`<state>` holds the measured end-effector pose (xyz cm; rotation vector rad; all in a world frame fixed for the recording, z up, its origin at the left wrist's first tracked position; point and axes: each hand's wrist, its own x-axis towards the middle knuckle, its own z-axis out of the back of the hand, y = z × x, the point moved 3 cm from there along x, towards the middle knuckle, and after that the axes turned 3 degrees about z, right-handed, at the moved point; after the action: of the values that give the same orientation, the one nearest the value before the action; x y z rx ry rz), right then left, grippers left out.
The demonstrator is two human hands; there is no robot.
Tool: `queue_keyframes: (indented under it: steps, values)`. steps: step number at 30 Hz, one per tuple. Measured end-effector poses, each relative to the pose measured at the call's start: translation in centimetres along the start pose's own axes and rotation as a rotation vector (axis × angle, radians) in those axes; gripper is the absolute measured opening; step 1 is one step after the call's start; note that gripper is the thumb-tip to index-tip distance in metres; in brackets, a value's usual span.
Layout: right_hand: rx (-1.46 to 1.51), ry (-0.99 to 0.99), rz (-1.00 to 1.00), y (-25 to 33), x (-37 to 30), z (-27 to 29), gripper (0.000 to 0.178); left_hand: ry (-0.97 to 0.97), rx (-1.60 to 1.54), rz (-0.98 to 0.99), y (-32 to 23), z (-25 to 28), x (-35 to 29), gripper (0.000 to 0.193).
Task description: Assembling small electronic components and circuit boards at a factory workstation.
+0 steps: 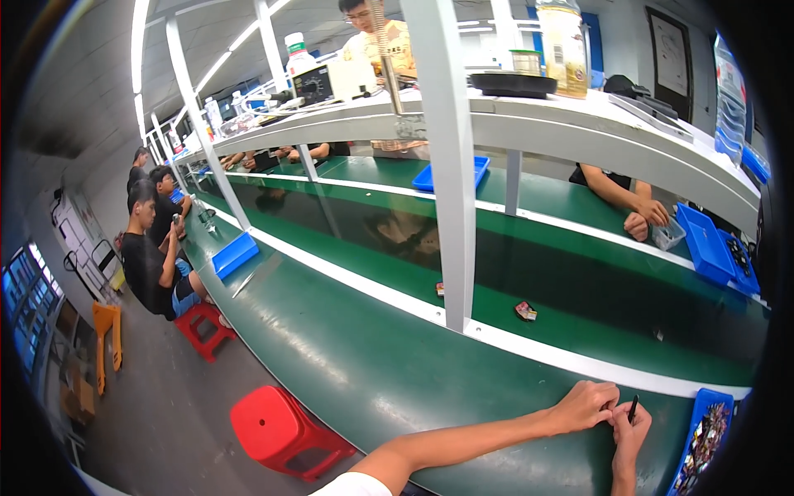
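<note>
A: Where does the small dark tool [633,408] sit in relation to the two hands?

B: It stands in the right hand [628,431], pinched near its lower end. The hand is closed on it. Its long axis runs nearly upright, tip up and leaning slightly right, toward the white rail [529,350] bordering the belt.

A: And the left hand [584,405]?

B: It lies just beside the right hand, on the tool's left, knuckles up and fingers curled under. The fingertips meet the right hand's near the base of the tool. Whether they pinch a small part there cannot be determined; anything between them is hidden.

A: Which hand is nearer to the tool?

B: The right, since it grips it. The left is adjacent, touching or nearly touching at the fingertips.

A: Surroundings?

B: Both hands rest on the green work surface [372,372]. A blue tray [700,405] of small mixed parts lies just to the right of the right hand. A small dark-and-red part [525,311] lies on the belt, well apart, beyond the rail.
</note>
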<state>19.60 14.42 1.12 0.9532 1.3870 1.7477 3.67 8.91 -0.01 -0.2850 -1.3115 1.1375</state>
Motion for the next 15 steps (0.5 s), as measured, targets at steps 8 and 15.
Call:
queue_keyframes:
  steps: [8,15]
  values:
    - [0.091,0.060,-0.032,0.1,1.8,-1.9,0.019,-0.055,0.021,0.005,0.2,2.3,0.7,0.026]
    - [0.340,0.045,-0.159,0.4,1.3,0.5,0.019,-0.068,-0.028,0.068,-0.5,1.0,1.5,0.012]
